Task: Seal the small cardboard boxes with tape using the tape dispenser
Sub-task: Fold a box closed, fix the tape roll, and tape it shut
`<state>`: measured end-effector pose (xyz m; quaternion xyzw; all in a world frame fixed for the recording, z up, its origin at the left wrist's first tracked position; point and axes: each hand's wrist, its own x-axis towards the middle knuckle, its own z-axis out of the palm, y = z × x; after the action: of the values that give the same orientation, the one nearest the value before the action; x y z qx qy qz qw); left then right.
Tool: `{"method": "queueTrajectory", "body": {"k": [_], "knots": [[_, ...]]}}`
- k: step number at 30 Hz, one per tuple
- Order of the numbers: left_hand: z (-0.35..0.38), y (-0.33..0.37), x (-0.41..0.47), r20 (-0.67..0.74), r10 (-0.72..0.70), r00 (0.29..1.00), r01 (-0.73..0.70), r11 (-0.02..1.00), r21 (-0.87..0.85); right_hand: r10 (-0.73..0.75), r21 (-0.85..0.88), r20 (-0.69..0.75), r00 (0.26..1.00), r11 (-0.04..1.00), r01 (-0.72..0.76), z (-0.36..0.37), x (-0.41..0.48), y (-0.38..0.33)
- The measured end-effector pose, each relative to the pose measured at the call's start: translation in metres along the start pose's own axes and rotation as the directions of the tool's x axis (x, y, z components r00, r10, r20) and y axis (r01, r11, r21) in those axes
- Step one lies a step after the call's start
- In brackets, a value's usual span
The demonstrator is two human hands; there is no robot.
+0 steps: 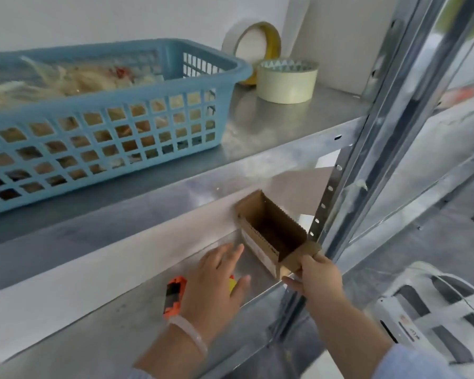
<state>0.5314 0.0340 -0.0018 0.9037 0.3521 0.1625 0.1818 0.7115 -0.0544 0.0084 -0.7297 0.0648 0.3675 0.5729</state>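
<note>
A small open cardboard box (268,231) lies on the lower metal shelf (137,318), its open side facing up. My right hand (316,274) grips the box's near flap at the shelf's front right corner. My left hand (219,280) hovers over the shelf with fingers spread, just left of the box and not touching it. Under that hand lies an orange and black tape dispenser (174,295), partly hidden by my wrist, with a bit of yellow showing near my thumb.
On the upper shelf (271,124) stand a blue plastic basket (107,119) full of pale material and two tape rolls (286,80), one upright behind. A steel upright post (348,198) borders the box on the right. A white appliance (433,310) sits below right.
</note>
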Motion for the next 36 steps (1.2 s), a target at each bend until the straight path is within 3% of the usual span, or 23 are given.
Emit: {"method": "queueTrajectory", "body": {"k": [7,15,18,24,26,32,36], "knots": [[-0.01,0.0,-0.02,-0.108,-0.224,0.969,0.19,0.946,-0.261,-0.211,-0.081,0.089,0.973,0.972,0.218,-0.033,-0.042,-0.017],[-0.058,-0.022,-0.048,-0.272,-0.287,0.919,0.097,0.83,-0.549,-0.337,-0.121,0.276,0.9,0.917,0.38,-0.018,-0.096,-0.022],[-0.074,-0.038,-0.075,-0.299,-0.345,0.89,0.097,0.782,-0.616,-0.356,-0.142,0.372,0.857,0.891,0.432,0.01,-0.111,-0.015],[-0.099,-0.09,-0.138,-0.428,-0.517,0.741,0.099,0.715,-0.693,-0.254,-0.21,0.612,0.749,0.861,0.463,0.077,-0.135,0.019],[-0.101,-0.103,-0.16,-0.416,-0.564,0.713,0.165,0.712,-0.682,-0.221,-0.259,0.672,0.707,0.824,0.504,0.099,-0.142,0.037],[-0.089,-0.143,-0.209,-0.388,-0.642,0.661,0.351,0.721,-0.597,-0.159,-0.393,0.802,0.576,0.586,0.709,0.157,-0.141,0.09],[-0.081,-0.159,-0.223,-0.368,-0.669,0.646,0.41,0.71,-0.572,-0.212,-0.422,0.808,0.549,0.442,0.792,0.173,-0.133,0.098]]}}
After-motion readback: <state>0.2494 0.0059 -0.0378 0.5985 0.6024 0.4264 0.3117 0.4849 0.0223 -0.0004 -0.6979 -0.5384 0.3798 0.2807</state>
